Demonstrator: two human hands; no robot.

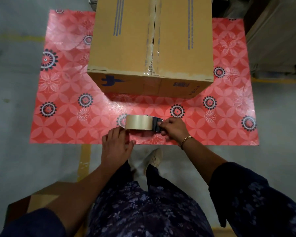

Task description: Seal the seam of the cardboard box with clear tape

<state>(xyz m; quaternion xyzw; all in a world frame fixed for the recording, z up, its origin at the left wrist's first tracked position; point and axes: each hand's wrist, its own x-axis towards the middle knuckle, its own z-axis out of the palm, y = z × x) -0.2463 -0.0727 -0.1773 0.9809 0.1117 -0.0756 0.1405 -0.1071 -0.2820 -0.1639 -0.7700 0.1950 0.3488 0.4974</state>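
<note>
A closed cardboard box (126, 48) stands on a red patterned mat (61, 93). Clear tape (154, 40) runs along its centre seam and down over the near edge. Near the mat's front edge sits a roll of clear tape (138, 122) in a black dispenser (157, 124). My right hand (173, 128) grips the dispenser's black end. My left hand (116, 144) rests beside the roll on its left, fingertips touching it, fingers spread.
Grey concrete floor with yellow lines surrounds the mat. Stacked flat cardboard (277, 36) stands at the right. Another cardboard piece (39, 197) lies at the lower left by my arm. My foot (155, 158) is just in front of the mat.
</note>
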